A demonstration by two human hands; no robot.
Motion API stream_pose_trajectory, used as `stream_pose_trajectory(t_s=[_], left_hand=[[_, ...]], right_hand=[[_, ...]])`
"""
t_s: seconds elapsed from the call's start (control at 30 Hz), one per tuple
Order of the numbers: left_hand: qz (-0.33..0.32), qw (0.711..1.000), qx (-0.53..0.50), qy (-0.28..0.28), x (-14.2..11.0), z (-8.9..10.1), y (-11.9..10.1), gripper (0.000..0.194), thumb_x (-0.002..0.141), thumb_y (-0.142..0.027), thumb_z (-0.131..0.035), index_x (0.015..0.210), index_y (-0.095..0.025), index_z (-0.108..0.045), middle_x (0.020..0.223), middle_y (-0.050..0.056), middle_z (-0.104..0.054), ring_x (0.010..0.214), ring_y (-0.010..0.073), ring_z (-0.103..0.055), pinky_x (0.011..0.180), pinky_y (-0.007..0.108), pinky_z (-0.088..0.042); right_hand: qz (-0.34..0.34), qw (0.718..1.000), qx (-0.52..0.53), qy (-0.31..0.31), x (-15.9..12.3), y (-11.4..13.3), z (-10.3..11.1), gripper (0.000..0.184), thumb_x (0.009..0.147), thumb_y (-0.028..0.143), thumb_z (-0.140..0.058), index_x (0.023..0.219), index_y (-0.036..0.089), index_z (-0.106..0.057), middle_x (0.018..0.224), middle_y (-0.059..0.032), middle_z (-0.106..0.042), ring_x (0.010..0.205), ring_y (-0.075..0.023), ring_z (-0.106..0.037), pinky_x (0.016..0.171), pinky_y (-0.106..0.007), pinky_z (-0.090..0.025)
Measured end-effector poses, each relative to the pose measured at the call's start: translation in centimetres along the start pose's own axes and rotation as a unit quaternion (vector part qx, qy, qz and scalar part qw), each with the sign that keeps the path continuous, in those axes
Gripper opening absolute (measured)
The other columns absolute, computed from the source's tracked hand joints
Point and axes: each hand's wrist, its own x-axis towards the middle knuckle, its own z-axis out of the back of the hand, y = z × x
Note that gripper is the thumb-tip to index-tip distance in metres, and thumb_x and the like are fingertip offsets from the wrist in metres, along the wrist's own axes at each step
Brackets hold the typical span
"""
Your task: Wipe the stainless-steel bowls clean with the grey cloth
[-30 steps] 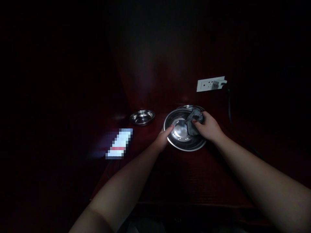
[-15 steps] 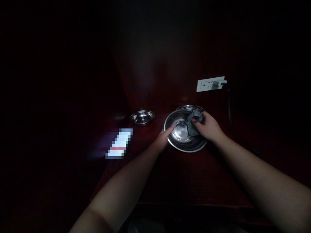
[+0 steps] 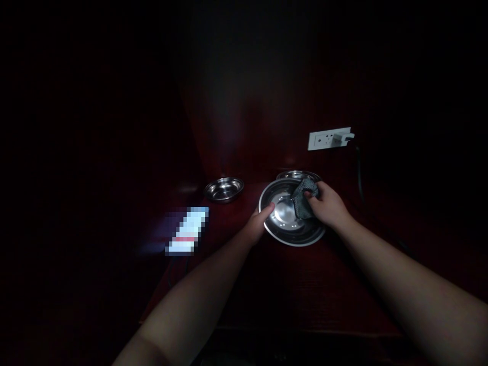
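A shiny steel bowl (image 3: 284,212) is tilted toward me above the dark red table. My left hand (image 3: 258,223) grips its left rim, thumb over the inside edge and the fingers hidden beneath. In my right hand (image 3: 328,204) is a grey-green cloth (image 3: 304,197), bunched at the bowl's right side and draped over the rim onto the inner wall. Behind this bowl stands another steel dish (image 3: 298,174), mostly covered by it. A smaller steel bowl (image 3: 224,189) sits upright to the left, apart from both hands.
A lit, pixelated screen (image 3: 187,231) lies at the table's left side, with a cable near it. On the back wall is a white socket plate (image 3: 324,139) with a plug and a hanging dark cord (image 3: 359,173). The table's front edge (image 3: 267,330) crosses below my arms.
The whole scene sits slightly lower in view, as the camera has tipped a little. Both hands keep their holds, and the cloth has barely shifted on the bowl.
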Motion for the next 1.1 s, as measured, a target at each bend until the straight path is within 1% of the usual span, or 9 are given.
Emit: stream_pose_trajectory(t_s=[0.23,0.4,0.47,0.53,0.7,0.87,1.0,1.1], left_hand=[[-0.006,1.0,-0.015,0.006,-0.1,-0.4,-0.2,0.046,0.075,-0.032,-0.064,0.116,-0.012,-0.059,0.113,0.013,-0.065,0.106,0.027,-0.06,0.099,0.041,-0.04],[0.001,1.0,-0.009,-0.015,0.1,-0.1,0.1,0.048,0.073,-0.035,-0.066,0.115,-0.012,-0.059,0.112,0.013,-0.065,0.104,0.0269,-0.06,0.099,0.041,-0.04],[0.005,1.0,-0.016,-0.007,0.2,-0.1,0.2,0.049,0.072,-0.034,-0.067,0.116,-0.013,-0.058,0.113,0.012,-0.065,0.106,0.0269,-0.059,0.1,0.04,-0.039],[0.005,1.0,-0.024,-0.011,0.3,-0.2,0.3,0.049,0.072,-0.033,-0.067,0.116,-0.013,-0.058,0.114,0.012,-0.064,0.108,0.0272,-0.058,0.101,0.041,-0.038],[-0.006,1.0,-0.029,0.003,0.3,-0.5,0.4,0.045,0.072,-0.032,-0.067,0.112,-0.014,-0.06,0.114,0.012,-0.064,0.112,0.0278,-0.056,0.1,0.043,-0.037],[-0.033,0.999,-0.011,-0.003,0.3,-0.4,0.5,0.046,0.071,-0.034,-0.067,0.111,-0.014,-0.06,0.11,0.012,-0.066,0.107,0.0284,-0.058,0.1,0.044,-0.037],[-0.038,0.999,-0.018,0.012,0.5,-0.3,0.6,0.046,0.07,-0.036,-0.067,0.11,-0.013,-0.06,0.116,0.013,-0.063,0.111,0.029,-0.055,0.101,0.043,-0.036],[-0.049,0.999,-0.02,0.014,0.5,-0.3,0.6,0.052,0.071,-0.036,-0.067,0.117,-0.015,-0.056,0.119,0.012,-0.061,0.112,0.0284,-0.054,0.1,0.042,-0.037]], right_hand=[[0.003,1.0,0.018,0.016,0.1,-0.2,0.0,0.021,0.076,0.037,-0.052,0.089,0.02,-0.055,0.078,-0.0046,-0.063,0.068,-0.0188,-0.058,0.059,-0.029,-0.043],[0.006,1.0,0.003,0.011,0.1,-0.2,0.1,0.021,0.076,0.038,-0.052,0.085,0.02,-0.056,0.075,-0.0039,-0.062,0.065,-0.0181,-0.056,0.057,-0.029,-0.042],[0.002,1.0,-0.001,0.01,0.1,-0.2,0.1,0.021,0.076,0.039,-0.051,0.084,0.02,-0.056,0.074,-0.0039,-0.061,0.063,-0.0181,-0.056,0.056,-0.029,-0.041],[-0.003,1.0,-0.001,0.005,0.1,-0.4,0.0,0.022,0.077,0.039,-0.05,0.085,0.02,-0.056,0.075,-0.0043,-0.061,0.063,-0.0185,-0.056,0.056,-0.029,-0.041],[-0.02,1.0,-0.009,0.005,0.3,-0.8,-0.2,0.021,0.078,0.039,-0.048,0.085,0.02,-0.055,0.072,-0.0049,-0.06,0.062,-0.0191,-0.055,0.055,-0.03,-0.04],[-0.03,0.999,-0.003,0.015,0.3,-0.7,-0.1,0.018,0.078,0.038,-0.048,0.083,0.021,-0.053,0.072,-0.0042,-0.059,0.062,-0.0184,-0.054,0.054,-0.03,-0.039],[-0.031,0.999,-0.01,0.009,0.4,-0.8,-0.2,0.016,0.076,0.036,-0.051,0.081,0.021,-0.051,0.071,-0.0037,-0.058,0.062,-0.0182,-0.053,0.054,-0.03,-0.039],[-0.043,0.999,-0.004,0.011,0.5,-1.0,-0.3,0.015,0.075,0.035,-0.052,0.08,0.021,-0.05,0.07,-0.0032,-0.057,0.062,-0.018,-0.054,0.054,-0.029,-0.039]])
